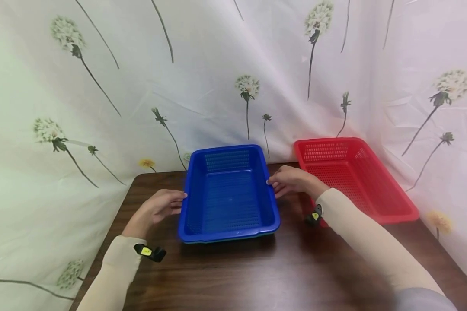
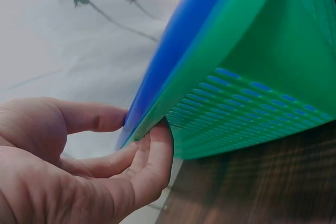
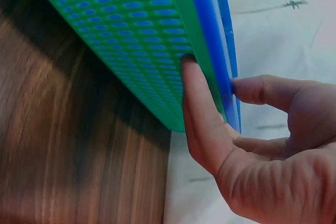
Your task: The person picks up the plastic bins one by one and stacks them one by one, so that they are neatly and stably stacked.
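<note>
A blue plastic basket (image 1: 230,196) with slotted walls sits nested inside a green basket (image 2: 252,98). From above only a sliver of the green one shows, under the blue front rim. My left hand (image 1: 164,205) pinches the two stacked rims at the left side, thumb on the blue rim and fingers curled under the green one. On the opposite side my right hand (image 1: 292,179) grips the rims the same way, its fingers (image 3: 202,98) against the green slotted wall. Inside the blue basket nothing lies on the bottom.
A red slotted basket (image 1: 397,211) stands to the right on the brown wooden table (image 1: 233,280), partly behind my right forearm. White cloth (image 1: 202,86) printed with dandelions hangs behind the table and along its sides. A black band with a small camera (image 1: 149,252) is on each wrist.
</note>
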`<state>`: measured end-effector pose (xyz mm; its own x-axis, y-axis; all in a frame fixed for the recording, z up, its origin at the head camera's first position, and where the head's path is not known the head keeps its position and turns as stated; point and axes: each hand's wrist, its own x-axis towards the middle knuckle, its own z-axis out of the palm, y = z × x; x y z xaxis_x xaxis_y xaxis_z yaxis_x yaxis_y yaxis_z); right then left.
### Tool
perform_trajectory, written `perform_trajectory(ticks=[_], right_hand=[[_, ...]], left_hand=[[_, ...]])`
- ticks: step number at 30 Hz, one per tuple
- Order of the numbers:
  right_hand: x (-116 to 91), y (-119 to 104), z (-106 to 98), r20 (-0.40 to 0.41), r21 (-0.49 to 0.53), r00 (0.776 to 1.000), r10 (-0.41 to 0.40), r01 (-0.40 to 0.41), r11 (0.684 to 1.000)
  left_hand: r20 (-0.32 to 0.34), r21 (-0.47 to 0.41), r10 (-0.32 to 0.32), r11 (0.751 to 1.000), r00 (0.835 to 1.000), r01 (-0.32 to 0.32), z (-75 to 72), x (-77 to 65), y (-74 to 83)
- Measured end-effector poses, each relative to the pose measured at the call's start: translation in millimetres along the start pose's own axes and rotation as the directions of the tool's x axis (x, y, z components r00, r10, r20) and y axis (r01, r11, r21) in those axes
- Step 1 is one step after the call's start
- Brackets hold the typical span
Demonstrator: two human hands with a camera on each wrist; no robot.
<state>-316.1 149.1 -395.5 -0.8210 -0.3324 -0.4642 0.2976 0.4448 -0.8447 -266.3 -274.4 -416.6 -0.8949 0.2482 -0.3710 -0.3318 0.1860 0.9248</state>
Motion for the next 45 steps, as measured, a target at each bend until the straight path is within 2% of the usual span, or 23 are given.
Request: perform_trajectory(ticks=[5, 14, 25, 29, 31, 34, 38, 42, 45], right_hand=[[-9.1, 5.4, -13.4, -0.014, -0.057, 1.000, -0.004, 0.003, 0.998], [-18.3, 8.3, -31.2, -0.030, -0.115, 0.999, 0.027, -0.030, 0.993], [-27.0, 13.7, -39.8, -0.047, -0.128, 0.999, 0.008, -0.014, 0.992], [-28.8, 14.1, -41.4, -0.051, -0.134, 0.999, 0.008, -0.015, 0.991], [-30.4, 13.5, -42.3, -0.048, -0.141, 0.999, -0.001, -0.005, 0.990], [-32.1, 11.5, -44.8, -0.044, -0.151, 0.999, -0.019, 0.013, 0.989], [-36.0, 7.9, -52.0, -0.046, -0.179, 0.998, -0.047, 0.038, 0.983], [-43.1, 2.6, -62.9, -0.062, -0.222, 0.994, -0.086, 0.070, 0.973], [-50.3, -0.8, -72.4, -0.072, -0.269, 0.990, -0.121, 0.098, 0.958]], left_hand=[[-0.004, 0.007, 0.006, 1.000, 1.000, -0.006, 16.1, 8.1, 3.9], [-0.016, -0.001, 0.001, 1.000, 1.000, -0.001, 35.8, 18.3, 7.8], [-0.018, -0.003, 0.002, 1.000, 1.000, -0.003, 44.6, 26.7, 9.0], [-0.035, 0.045, 0.018, 0.999, 0.999, -0.016, 46.8, 27.6, 10.4], [-0.067, 0.094, 0.035, 0.995, 0.997, -0.028, 47.6, 26.0, 13.3], [-0.154, 0.159, 0.077, 0.986, 0.985, -0.052, 48.4, 23.8, 21.8], [-0.268, 0.218, 0.153, 0.971, 0.951, -0.095, 54.0, 21.5, 39.3], [-0.266, 0.214, 0.225, 0.962, 0.938, -0.170, 68.4, 19.5, 61.9], [-0.227, 0.181, 0.248, 0.961, 0.942, -0.210, 85.4, 17.7, 78.8]])
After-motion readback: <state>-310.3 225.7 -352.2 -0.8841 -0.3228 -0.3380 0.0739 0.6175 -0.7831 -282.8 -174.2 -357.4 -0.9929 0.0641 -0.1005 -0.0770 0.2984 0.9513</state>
